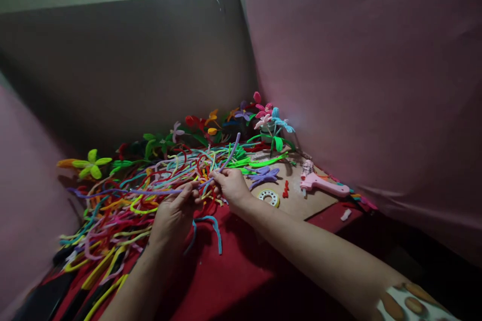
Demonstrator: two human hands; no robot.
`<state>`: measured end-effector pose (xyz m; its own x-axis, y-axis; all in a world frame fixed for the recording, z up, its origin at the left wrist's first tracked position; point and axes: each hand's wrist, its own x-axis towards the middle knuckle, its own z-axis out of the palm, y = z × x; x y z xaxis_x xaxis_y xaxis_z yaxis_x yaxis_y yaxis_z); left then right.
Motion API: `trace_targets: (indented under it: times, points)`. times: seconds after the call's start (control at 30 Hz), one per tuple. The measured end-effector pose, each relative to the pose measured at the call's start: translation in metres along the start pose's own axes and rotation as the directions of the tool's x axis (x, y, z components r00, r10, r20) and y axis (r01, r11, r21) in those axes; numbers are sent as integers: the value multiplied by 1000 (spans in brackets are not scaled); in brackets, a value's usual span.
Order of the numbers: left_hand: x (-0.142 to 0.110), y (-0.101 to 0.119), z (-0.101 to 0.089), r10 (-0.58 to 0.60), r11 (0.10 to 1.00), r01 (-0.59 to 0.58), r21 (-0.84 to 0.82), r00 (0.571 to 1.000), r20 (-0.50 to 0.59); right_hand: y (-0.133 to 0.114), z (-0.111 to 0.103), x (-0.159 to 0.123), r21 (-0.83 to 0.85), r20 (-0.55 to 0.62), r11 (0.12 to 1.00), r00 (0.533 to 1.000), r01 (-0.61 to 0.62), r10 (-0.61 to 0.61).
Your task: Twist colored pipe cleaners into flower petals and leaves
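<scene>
A long purple pipe cleaner (150, 191) stretches between my two hands above a heap of loose pipe cleaners. My left hand (179, 205) pinches it near the middle, and its far left end reaches out over the pile. A short way to the right, my right hand (230, 185) is closed on the same pipe cleaner, whose other end sticks up past the fingers. Below the hands, a bent blue pipe cleaner (214, 228) lies on the red cloth. Purple looped petals (264, 175) rest on the board just beyond my right hand.
The multicoloured pile (124, 210) covers the table's left side. Finished fuzzy flowers (90, 164) line the back, with a potted one (269, 133) at right. On the cardboard (301, 205) lie a pink glue gun (326, 184), a round white reel (269, 197) and a red piece (285, 189).
</scene>
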<state>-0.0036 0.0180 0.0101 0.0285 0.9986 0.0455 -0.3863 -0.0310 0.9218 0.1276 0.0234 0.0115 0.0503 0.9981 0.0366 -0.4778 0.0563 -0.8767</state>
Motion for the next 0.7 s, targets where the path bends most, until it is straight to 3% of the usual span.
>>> trace_targets:
  times: [0.17,0.27,0.33,0.37,0.47,0.5,0.6,0.7]
  points:
    - [6,1,-6,-32,999,32,12,999,-13,16,-1,6,-174,2,984,999,40,-40]
    - [7,1,-9,-30,1000,30,-7,999,-28,8,-15,7,-486,91,864,991,130,-98]
    - [8,2,-13,-17,998,14,-59,999,-46,-10,-35,7,-731,176,642,973,231,-150]
    - [9,2,-16,-13,996,8,-90,998,-58,-21,-47,6,-838,198,479,963,262,-181]
    - [14,2,-22,-2,989,-14,-150,994,-109,-49,-84,2,-989,146,-57,966,137,-213]
    - [15,2,-23,6,988,-26,-153,992,-128,-54,-94,1,-981,117,-180,968,77,-222]
    - [15,1,-23,8,989,-29,-146,990,-143,-53,-112,-1,-923,109,-382,985,50,-136]
    - [11,-1,-21,-14,990,-5,-139,990,-137,-41,-117,-2,-899,144,-430,984,84,-108]
